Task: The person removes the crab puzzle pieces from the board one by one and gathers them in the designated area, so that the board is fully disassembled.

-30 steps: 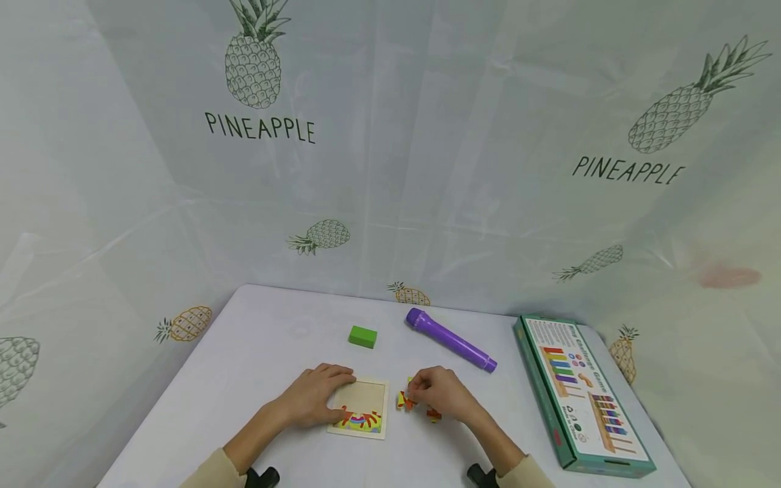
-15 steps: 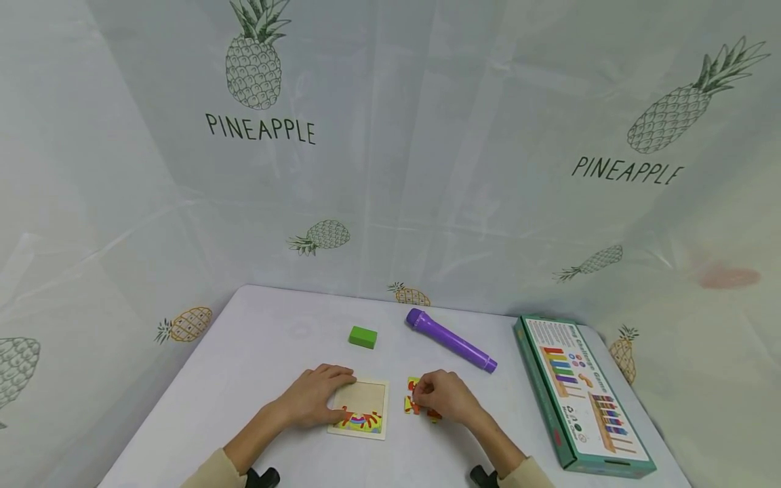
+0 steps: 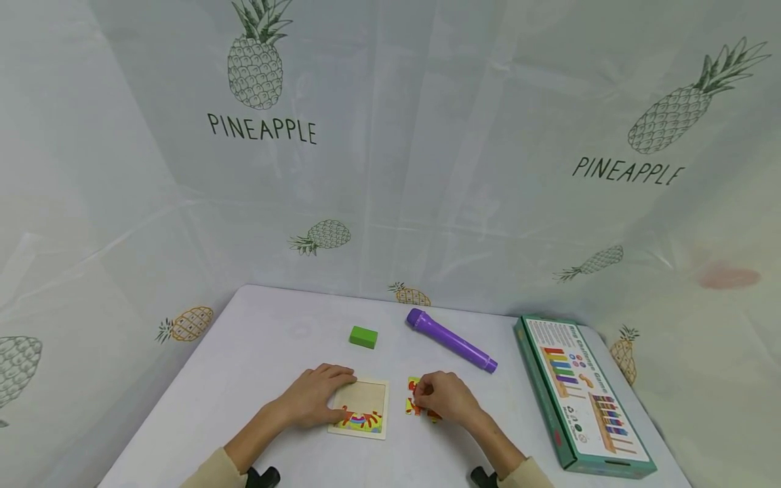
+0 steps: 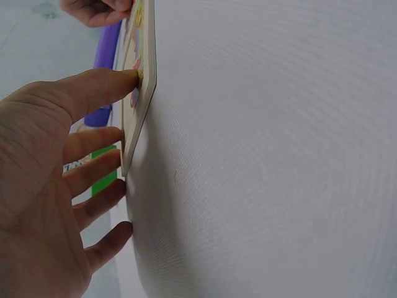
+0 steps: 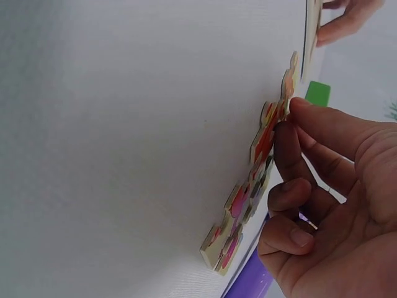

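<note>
A shallow wooden puzzle tray (image 3: 386, 401) lies in front of me, with picture pieces (image 3: 361, 421) along its near side showing red, yellow and a rainbow. My left hand (image 3: 314, 398) rests on the tray's left side, thumb on the pieces and fairly straight fingers at the edge. To the right of the tray, my right hand (image 3: 448, 396) is over a group of loose puzzle pieces, partly hidden beneath it. In the right wrist view, thumb and index finger pinch a red and yellow puzzle piece (image 5: 283, 110) low among other puzzle pieces (image 5: 239, 208).
Behind the tray lies a green block (image 3: 363, 337). A purple microphone-shaped stick (image 3: 451, 340) lies beyond my right hand. At the right stands a flat green toy box (image 3: 586, 393) near the table edge. A pineapple-print curtain (image 3: 427, 169) hangs behind the table.
My right hand has shifted slightly right and nearer, and the loose pieces under its fingers moved right with it. The left hand and the tray have stayed put.
</note>
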A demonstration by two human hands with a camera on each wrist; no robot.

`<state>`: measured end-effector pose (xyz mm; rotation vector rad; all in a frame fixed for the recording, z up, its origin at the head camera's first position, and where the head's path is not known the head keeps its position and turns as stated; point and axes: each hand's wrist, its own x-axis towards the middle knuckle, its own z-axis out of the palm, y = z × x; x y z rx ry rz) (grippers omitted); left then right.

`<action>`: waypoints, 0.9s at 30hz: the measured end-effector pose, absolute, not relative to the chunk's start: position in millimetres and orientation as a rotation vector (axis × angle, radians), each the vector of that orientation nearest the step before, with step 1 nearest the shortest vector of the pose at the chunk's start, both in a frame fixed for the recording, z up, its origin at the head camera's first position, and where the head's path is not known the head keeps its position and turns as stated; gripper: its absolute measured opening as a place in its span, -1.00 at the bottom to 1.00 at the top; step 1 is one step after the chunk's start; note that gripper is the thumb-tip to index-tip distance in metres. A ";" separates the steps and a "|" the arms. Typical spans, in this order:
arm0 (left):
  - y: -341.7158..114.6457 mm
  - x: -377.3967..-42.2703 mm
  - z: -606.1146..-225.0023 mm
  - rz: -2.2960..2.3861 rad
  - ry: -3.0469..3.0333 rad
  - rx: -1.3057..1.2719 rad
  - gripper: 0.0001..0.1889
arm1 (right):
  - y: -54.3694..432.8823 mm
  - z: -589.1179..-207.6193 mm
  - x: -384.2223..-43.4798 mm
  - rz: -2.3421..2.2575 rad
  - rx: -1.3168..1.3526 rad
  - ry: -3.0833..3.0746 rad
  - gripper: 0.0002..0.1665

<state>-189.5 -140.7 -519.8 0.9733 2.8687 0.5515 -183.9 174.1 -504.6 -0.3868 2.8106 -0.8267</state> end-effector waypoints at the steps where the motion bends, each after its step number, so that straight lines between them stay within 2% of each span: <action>1: -140.5 -189.6 -519.6 0.553 2.867 0.974 -0.33 | 174.3 -505.4 -184.5 -0.817 -0.381 2.814 -0.83; 10: -139.0 -190.3 -521.6 0.542 2.867 0.971 -0.35 | 177.1 -509.3 -186.8 -0.811 -0.441 2.841 -0.84; 20: -138.2 -188.3 -525.3 0.697 2.785 1.090 -0.59 | 160.4 -505.1 -179.9 -0.953 -0.537 2.730 -0.95; 27: -138.3 -186.9 -526.3 0.795 2.708 1.139 -0.64 | 144.6 -507.5 -174.3 -0.982 -0.622 2.593 -0.75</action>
